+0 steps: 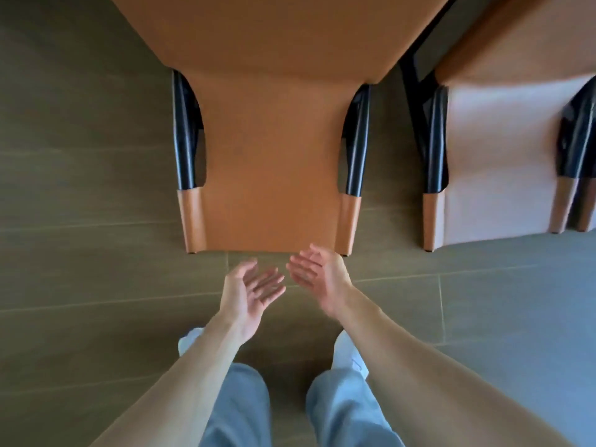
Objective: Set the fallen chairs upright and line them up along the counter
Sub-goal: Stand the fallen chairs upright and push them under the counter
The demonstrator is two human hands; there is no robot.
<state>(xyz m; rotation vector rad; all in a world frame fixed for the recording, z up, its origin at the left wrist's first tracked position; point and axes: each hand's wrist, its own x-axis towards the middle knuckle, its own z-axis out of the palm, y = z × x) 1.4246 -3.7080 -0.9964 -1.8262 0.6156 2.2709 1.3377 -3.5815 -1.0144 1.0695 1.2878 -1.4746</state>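
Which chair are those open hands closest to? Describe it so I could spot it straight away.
Start at the grey-brown tiled floor and look just ahead of the two empty hands. The tan leather chair fills the upper middle, its backrest top edge nearest the right hand. Unlike the neighbouring chair on the right, whose back catches pale glare, it looks evenly orange-brown.
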